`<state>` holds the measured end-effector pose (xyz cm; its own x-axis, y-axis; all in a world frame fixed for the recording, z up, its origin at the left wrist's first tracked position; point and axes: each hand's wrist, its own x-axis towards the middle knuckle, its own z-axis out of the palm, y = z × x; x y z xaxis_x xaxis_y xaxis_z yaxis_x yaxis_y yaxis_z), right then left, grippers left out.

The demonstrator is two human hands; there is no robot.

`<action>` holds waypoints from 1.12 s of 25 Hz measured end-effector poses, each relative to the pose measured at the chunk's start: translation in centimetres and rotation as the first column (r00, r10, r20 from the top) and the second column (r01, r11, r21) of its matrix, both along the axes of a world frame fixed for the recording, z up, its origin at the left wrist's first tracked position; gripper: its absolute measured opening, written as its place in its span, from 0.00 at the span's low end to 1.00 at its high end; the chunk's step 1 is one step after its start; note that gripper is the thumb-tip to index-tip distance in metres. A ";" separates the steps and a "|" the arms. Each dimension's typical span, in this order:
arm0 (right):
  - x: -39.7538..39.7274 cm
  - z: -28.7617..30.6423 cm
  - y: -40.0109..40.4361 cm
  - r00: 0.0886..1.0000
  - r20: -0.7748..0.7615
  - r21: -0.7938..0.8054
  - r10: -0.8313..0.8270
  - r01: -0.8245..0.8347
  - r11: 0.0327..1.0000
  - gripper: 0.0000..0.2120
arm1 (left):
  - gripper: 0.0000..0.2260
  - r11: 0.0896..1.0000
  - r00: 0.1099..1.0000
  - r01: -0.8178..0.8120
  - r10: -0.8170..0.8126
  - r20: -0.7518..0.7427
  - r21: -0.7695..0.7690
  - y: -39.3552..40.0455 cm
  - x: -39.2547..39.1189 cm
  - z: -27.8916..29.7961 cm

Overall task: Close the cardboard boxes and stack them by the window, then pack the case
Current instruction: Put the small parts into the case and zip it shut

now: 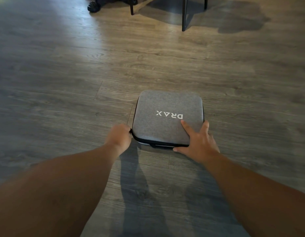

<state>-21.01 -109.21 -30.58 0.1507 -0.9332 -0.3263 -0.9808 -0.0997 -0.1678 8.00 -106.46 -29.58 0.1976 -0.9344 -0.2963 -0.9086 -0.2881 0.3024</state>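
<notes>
My right hand point(198, 142) lies flat and spread on the near right corner of the case point(168, 117), fingers straight, the index reaching up toward the white "DRAX" lettering and the thumb stretched along the near edge, just above the dark handle there. My left hand point(119, 136) is curled into a fist at the case's near left corner, pinching something small and dark at the zip line; it looks like the zipper pull point(130, 131), though it is too small for me to be sure. The case sits flat on the floor point(62, 82) between my two hands, lid down, its grey fabric top facing up with the lettering upside down to me. The black zip band runs round its left and near sides. Well beyond my hands, at the far edge of the floor, stand dark chair legs point(184, 14), and to their left a black wheel point(93, 6) of something I cannot make out.
</notes>
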 end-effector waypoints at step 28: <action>11.7 -1.3 0.8 0.963 -0.137 -0.080 0.233 -0.245 0.966 0.42 | 0.08 0.997 0.997 0.061 -0.064 -0.050 -0.051 3.5 -0.5 -0.3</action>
<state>-9.30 -108.43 -31.84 0.3364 -0.9027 -0.2681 -0.9391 -0.3430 -0.0236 7.50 -102.99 -29.90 0.1242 -0.9582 -0.2579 -0.9072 -0.2149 0.3616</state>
